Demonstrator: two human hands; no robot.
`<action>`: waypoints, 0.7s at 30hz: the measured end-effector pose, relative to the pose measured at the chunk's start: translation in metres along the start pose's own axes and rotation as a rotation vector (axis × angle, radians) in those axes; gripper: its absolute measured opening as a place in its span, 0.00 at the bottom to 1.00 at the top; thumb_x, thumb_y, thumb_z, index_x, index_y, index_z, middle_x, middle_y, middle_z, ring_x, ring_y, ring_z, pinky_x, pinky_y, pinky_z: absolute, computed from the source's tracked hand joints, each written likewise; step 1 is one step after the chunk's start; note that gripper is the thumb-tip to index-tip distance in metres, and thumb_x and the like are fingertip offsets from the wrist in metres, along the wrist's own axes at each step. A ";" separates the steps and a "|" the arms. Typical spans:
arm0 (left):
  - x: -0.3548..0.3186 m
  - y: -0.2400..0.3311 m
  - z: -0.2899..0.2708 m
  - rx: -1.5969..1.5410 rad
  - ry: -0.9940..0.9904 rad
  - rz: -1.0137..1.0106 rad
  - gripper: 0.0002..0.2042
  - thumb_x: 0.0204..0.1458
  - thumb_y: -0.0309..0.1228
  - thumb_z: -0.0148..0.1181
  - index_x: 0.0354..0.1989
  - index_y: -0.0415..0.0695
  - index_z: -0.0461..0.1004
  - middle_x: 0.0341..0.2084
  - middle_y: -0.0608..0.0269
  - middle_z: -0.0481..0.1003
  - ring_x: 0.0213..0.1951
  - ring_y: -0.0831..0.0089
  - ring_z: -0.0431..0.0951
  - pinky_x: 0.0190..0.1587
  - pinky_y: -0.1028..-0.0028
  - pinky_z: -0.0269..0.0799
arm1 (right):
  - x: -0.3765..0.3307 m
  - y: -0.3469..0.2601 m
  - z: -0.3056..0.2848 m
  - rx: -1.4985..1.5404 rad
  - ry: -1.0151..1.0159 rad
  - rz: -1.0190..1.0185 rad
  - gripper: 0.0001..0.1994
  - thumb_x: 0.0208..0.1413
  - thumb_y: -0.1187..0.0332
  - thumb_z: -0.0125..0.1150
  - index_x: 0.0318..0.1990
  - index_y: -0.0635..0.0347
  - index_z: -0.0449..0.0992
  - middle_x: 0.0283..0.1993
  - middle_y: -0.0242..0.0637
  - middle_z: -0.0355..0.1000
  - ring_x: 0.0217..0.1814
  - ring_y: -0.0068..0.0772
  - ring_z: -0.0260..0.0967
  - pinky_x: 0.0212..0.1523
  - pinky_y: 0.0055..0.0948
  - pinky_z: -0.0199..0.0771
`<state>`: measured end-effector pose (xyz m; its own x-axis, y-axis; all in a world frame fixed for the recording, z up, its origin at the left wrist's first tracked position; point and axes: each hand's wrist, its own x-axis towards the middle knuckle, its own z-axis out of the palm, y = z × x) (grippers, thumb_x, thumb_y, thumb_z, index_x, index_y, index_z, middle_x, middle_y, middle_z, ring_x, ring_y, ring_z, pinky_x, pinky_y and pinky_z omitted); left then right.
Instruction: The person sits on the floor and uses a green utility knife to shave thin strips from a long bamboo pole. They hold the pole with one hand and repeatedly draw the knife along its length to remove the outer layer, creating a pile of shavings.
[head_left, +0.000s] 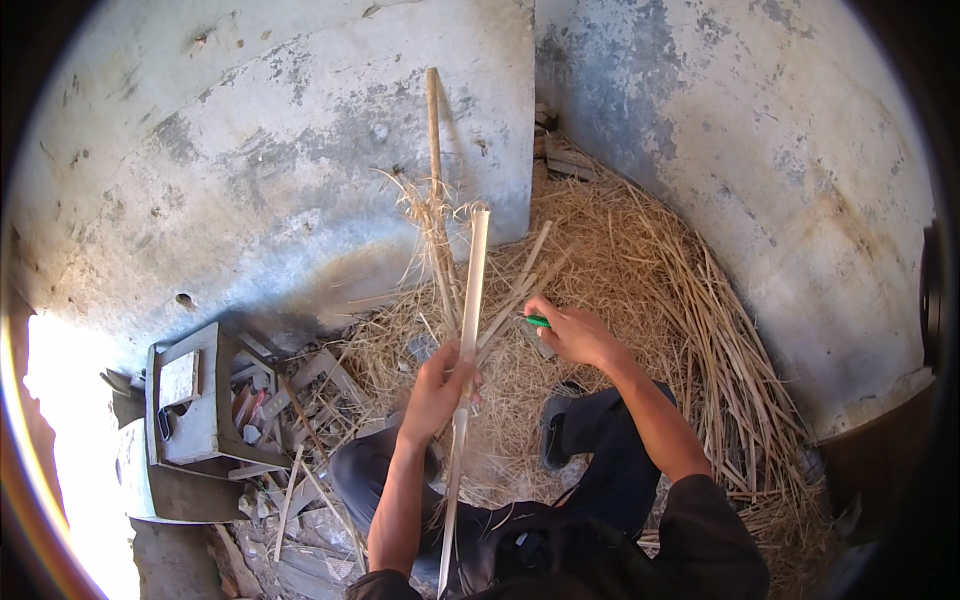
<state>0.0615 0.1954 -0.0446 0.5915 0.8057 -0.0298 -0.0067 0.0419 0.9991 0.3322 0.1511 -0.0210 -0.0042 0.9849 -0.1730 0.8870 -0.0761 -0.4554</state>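
My left hand (436, 392) is closed around a long, pale split bamboo strip (475, 280). The strip runs from near my lap up toward the wall, with its hollow side showing above my fist. To the right of it, apart from the strip, my right hand (578, 336) grips a small green-handled tool (538, 321). Its working end is too small to make out clearly. Just beyond my hands a bundle of thin sticks (522, 283) lies on the straw. Behind the strip, a pole (434, 130) with frayed shavings round its middle leans on the wall.
Straw and shavings (620, 260) cover the floor, with long split stalks (730, 370) heaped along the right wall (760, 180). On the left stands a worn wooden stool-like frame (200, 445) amid scrap wood and rubble. My shoe (556, 425) rests on the straw.
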 end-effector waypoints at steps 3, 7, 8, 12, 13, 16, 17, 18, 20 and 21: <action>-0.001 0.006 0.001 -0.075 -0.019 -0.053 0.13 0.73 0.34 0.48 0.51 0.36 0.72 0.29 0.64 0.74 0.25 0.76 0.75 0.36 0.73 0.76 | 0.006 0.012 0.013 -0.130 0.089 -0.132 0.28 0.71 0.66 0.54 0.76 0.39 0.58 0.42 0.45 0.78 0.43 0.47 0.78 0.42 0.48 0.74; -0.002 0.007 -0.002 -0.346 -0.068 -0.161 0.15 0.74 0.37 0.43 0.51 0.38 0.71 0.25 0.69 0.68 0.21 0.77 0.70 0.44 0.66 0.79 | 0.005 -0.002 0.002 -0.091 0.054 0.026 0.32 0.71 0.64 0.55 0.79 0.37 0.53 0.43 0.47 0.78 0.43 0.48 0.78 0.43 0.48 0.75; -0.002 0.007 -0.002 -0.414 -0.088 -0.172 0.15 0.74 0.37 0.43 0.51 0.39 0.70 0.25 0.69 0.66 0.20 0.76 0.69 0.45 0.64 0.79 | 0.005 0.003 0.003 -0.083 0.097 0.002 0.30 0.71 0.63 0.55 0.78 0.39 0.56 0.42 0.46 0.78 0.42 0.48 0.78 0.43 0.48 0.75; 0.000 0.009 0.002 -0.442 -0.117 -0.211 0.12 0.72 0.37 0.50 0.51 0.40 0.70 0.24 0.71 0.64 0.19 0.79 0.66 0.40 0.67 0.80 | 0.007 0.012 0.008 0.082 0.308 -0.046 0.21 0.70 0.58 0.58 0.67 0.51 0.70 0.36 0.45 0.77 0.34 0.43 0.76 0.38 0.43 0.73; -0.001 0.009 0.002 -0.385 -0.120 -0.195 0.11 0.71 0.36 0.52 0.51 0.40 0.70 0.25 0.72 0.64 0.19 0.80 0.66 0.39 0.68 0.80 | 0.007 0.003 0.000 0.130 0.291 -0.008 0.20 0.70 0.57 0.58 0.64 0.53 0.72 0.35 0.42 0.77 0.34 0.41 0.77 0.38 0.42 0.74; -0.002 0.003 0.006 -0.350 -0.133 -0.181 0.11 0.69 0.36 0.55 0.50 0.42 0.70 0.26 0.71 0.65 0.21 0.81 0.67 0.35 0.70 0.81 | 0.007 -0.016 -0.018 0.362 0.251 0.038 0.20 0.69 0.52 0.59 0.56 0.57 0.78 0.33 0.33 0.76 0.37 0.33 0.77 0.37 0.38 0.74; -0.002 0.002 0.008 -0.362 -0.137 -0.181 0.11 0.69 0.36 0.56 0.49 0.42 0.70 0.27 0.71 0.65 0.21 0.81 0.67 0.34 0.70 0.81 | 0.007 -0.017 -0.017 0.498 0.241 0.002 0.21 0.69 0.50 0.59 0.53 0.58 0.79 0.33 0.31 0.75 0.38 0.30 0.77 0.37 0.36 0.74; -0.002 0.002 0.010 -0.349 -0.161 -0.180 0.11 0.69 0.36 0.56 0.50 0.42 0.70 0.27 0.71 0.65 0.21 0.81 0.68 0.34 0.70 0.81 | 0.008 -0.018 -0.016 0.636 0.231 -0.034 0.22 0.68 0.48 0.60 0.50 0.60 0.81 0.33 0.29 0.75 0.39 0.27 0.77 0.37 0.34 0.73; -0.003 0.004 0.016 -0.324 -0.208 -0.177 0.13 0.70 0.37 0.55 0.52 0.41 0.70 0.27 0.71 0.65 0.22 0.80 0.68 0.35 0.71 0.81 | 0.010 -0.029 -0.007 0.823 0.211 -0.120 0.20 0.68 0.50 0.63 0.49 0.60 0.82 0.31 0.25 0.72 0.34 0.19 0.68 0.35 0.30 0.66; -0.004 0.005 0.018 -0.336 -0.226 -0.196 0.13 0.70 0.38 0.56 0.53 0.41 0.70 0.27 0.70 0.66 0.22 0.79 0.69 0.35 0.71 0.81 | 0.009 -0.034 -0.003 0.919 0.201 -0.163 0.19 0.67 0.51 0.64 0.49 0.61 0.82 0.30 0.23 0.71 0.31 0.15 0.64 0.33 0.28 0.63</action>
<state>0.0736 0.1815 -0.0391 0.7690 0.6154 -0.1730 -0.1159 0.4003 0.9090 0.3035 0.1634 -0.0050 0.0601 0.9959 0.0674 0.1728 0.0561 -0.9834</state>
